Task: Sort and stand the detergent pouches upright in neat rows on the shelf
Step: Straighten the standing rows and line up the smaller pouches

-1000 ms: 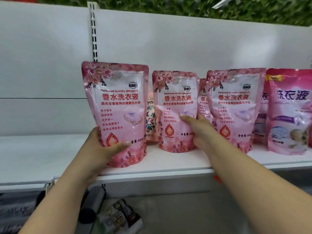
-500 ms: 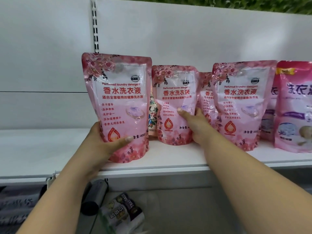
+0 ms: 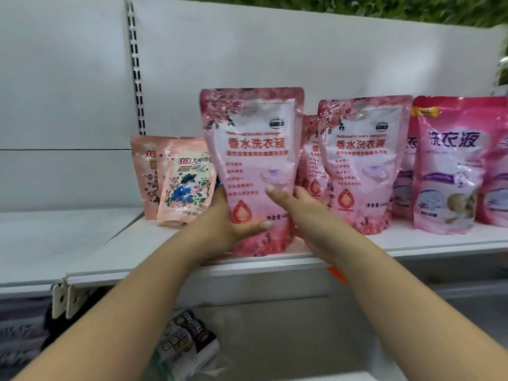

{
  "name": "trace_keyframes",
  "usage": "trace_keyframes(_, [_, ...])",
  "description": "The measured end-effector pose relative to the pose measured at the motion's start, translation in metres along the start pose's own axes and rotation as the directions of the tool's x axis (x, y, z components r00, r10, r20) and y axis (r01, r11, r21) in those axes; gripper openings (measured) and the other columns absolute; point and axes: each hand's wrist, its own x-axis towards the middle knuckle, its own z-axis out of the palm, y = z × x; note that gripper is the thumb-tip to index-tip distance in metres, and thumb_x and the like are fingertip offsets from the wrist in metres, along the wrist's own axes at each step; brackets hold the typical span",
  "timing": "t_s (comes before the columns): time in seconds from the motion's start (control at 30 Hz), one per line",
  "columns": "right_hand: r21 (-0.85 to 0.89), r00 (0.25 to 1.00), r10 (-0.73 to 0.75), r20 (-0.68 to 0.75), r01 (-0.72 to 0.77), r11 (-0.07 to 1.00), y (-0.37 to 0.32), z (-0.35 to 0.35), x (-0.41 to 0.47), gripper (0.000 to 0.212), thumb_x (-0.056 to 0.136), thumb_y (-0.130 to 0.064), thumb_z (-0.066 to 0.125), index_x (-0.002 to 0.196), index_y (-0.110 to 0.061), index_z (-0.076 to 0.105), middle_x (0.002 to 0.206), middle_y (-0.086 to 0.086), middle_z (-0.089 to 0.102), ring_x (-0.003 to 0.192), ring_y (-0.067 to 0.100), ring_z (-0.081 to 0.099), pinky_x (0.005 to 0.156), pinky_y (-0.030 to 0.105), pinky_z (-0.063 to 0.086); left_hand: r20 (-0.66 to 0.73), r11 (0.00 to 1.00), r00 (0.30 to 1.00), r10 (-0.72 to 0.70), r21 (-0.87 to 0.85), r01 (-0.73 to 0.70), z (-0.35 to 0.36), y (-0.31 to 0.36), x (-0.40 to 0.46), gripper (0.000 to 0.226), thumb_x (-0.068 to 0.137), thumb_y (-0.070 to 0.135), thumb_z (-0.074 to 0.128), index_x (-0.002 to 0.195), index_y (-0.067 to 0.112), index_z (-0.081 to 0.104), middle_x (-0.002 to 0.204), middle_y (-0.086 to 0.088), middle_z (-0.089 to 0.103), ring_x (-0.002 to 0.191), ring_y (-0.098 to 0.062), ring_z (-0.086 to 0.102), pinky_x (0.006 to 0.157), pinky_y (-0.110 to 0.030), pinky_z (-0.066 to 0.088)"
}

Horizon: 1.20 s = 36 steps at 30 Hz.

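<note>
A pink rose-print detergent pouch (image 3: 250,160) stands upright near the front edge of the white shelf (image 3: 412,243). My left hand (image 3: 225,224) grips its lower left side. My right hand (image 3: 302,213) holds its lower right edge, thumb on the pouch's face. A matching pouch (image 3: 362,166) stands just to the right, with another (image 3: 310,160) partly hidden behind the two. Darker pink pouches (image 3: 450,166) stand further right. Two small peach floral pouches (image 3: 187,182) lean at the left, behind my left hand.
The shelf's left section (image 3: 55,243) lies bare beside a slotted upright (image 3: 134,64) on the back panel. An orange tag (image 3: 336,274) sticks to the shelf's front lip. Below the shelf lie dark packaged goods (image 3: 189,342).
My left hand has carried its pouch to the right, in front of the pouch my right hand held. My right hand now grips this front pouch. The small floral pouches are uncovered.
</note>
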Motion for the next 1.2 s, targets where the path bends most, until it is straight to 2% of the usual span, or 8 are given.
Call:
trace_keyframes(0.13, [0.109,0.993,0.026,-0.112,-0.013,0.994,0.004,-0.025,0.005,0.051,0.079,-0.033,0.065,0.125,-0.022,0.045,0.115,0.002,0.064,0.097,0.023,0.064,0.084,0.042,0.053,0.113,0.998,0.993,-0.018,0.056,0.012,0.029,0.009,0.017,0.103,0.067,0.035,0.077,0.140,0.023,0.006,0.129,0.004,0.051,0.111,-0.014,0.051,0.102,-0.031,0.039])
trace_keyframes(0.3, [0.188,0.976,-0.056,-0.209,0.096,0.977,0.015,-0.029,0.006,0.030,0.078,-0.024,0.069,0.105,-0.026,0.057,0.108,0.000,0.068,0.096,0.020,0.066,0.089,0.045,0.052,0.044,0.999,0.999,0.015,0.041,-0.017,0.036,0.006,0.019,0.093,0.064,0.035,0.079,0.137,0.022,0.021,0.127,0.007,0.051,0.109,-0.011,0.051,0.097,-0.026,0.040])
trace_keyframes(0.43, [0.216,0.961,-0.097,-0.258,0.155,0.964,0.019,-0.029,0.008,0.024,0.076,-0.020,0.071,0.096,-0.027,0.060,0.105,0.000,0.069,0.097,0.020,0.066,0.091,0.044,0.051,-0.015,1.000,1.000,-0.001,0.023,0.001,0.038,0.006,0.014,0.080,0.065,0.033,0.078,0.130,0.025,0.031,0.108,0.014,0.054,0.101,-0.008,0.054,0.085,-0.019,0.039])
trace_keyframes(0.73, [0.196,0.967,-0.135,-0.216,0.178,0.964,0.026,-0.037,0.010,0.021,0.084,-0.014,0.062,0.099,-0.028,0.058,0.103,-0.005,0.067,0.093,0.013,0.065,0.084,0.033,0.054,-0.071,0.978,0.993,-0.098,0.177,0.110,0.043,0.003,0.019,0.075,0.072,0.043,0.070,0.132,0.021,0.033,0.130,0.006,0.054,0.104,-0.011,0.050,0.084,-0.021,0.033])
trace_keyframes(0.9, [0.065,0.969,-0.059,-0.241,0.077,0.995,0.017,-0.028,0.012,0.030,0.088,-0.017,0.058,0.118,-0.022,0.055,0.114,0.000,0.064,0.104,0.020,0.061,0.095,0.043,0.048,-0.123,0.939,0.980,-0.159,0.288,0.188,0.043,0.003,0.021,0.077,0.072,0.050,0.068,0.132,0.017,0.034,0.133,0.000,0.052,0.119,-0.025,0.049,0.097,-0.031,0.039])
trace_keyframes(1.0, [-0.050,0.944,-0.082,-0.320,0.070,0.996,0.011,-0.023,0.004,0.036,0.087,-0.021,0.061,0.123,-0.021,0.052,0.109,-0.006,0.062,0.103,0.015,0.060,0.094,0.036,0.048,-0.119,0.828,0.968,-0.222,0.501,0.252,0.041,0.008,0.017,0.084,0.072,0.067,0.055,0.133,0.017,0.029,0.136,-0.007,0.047,0.124,-0.031,0.039,0.101,-0.040,0.033])
trace_keyframes(1.1, [-0.311,0.815,-0.290,-0.501,0.143,0.940,0.003,-0.010,-0.013,0.044,0.085,-0.027,0.063,0.126,-0.023,0.047,0.099,-0.014,0.053,0.088,0.002,0.051,0.080,0.018,0.043,-0.064,0.773,0.974,-0.218,0.598,0.212,0.012,0.007,0.007,0.084,0.074,0.072,0.045,0.132,0.013,0.028,0.132,-0.011,0.047,0.126,-0.032,0.035,0.099,-0.041,0.033])
trace_keyframes(1.2, [-0.431,0.714,-0.449,-0.537,0.226,0.874,-0.014,0.018,-0.022,0.034,0.085,-0.031,0.061,0.117,-0.028,0.049,0.108,-0.006,0.052,0.098,0.009,0.049,0.089,0.027,0.044,-0.070,0.806,0.978,-0.195,0.557,0.200,-0.044,-0.004,0.001,0.087,0.072,0.068,0.047,0.134,0.010,0.030,0.123,-0.012,0.054,0.101,-0.025,0.050,0.080,-0.034,0.044])
